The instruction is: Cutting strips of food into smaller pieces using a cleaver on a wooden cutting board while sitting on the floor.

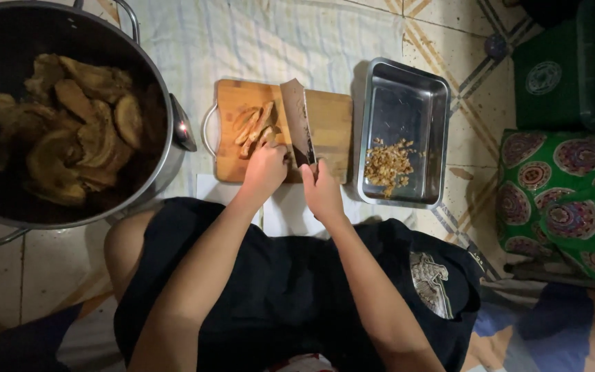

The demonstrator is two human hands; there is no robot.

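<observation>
Cleaver mid-board; pot left, tray right, both close.

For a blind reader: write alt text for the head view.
A person's right hand holds a cleaver over brown meat strips steadied by the left hand on a wooden cutting board. A steel tray of chopped bits sits right, a large pot of meat left.

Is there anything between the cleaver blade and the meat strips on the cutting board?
Nothing visible. The cleaver, held in the right hand, stands right beside the meat strips on the wooden cutting board. The left hand rests on the strips' near end, left of the blade.
</observation>
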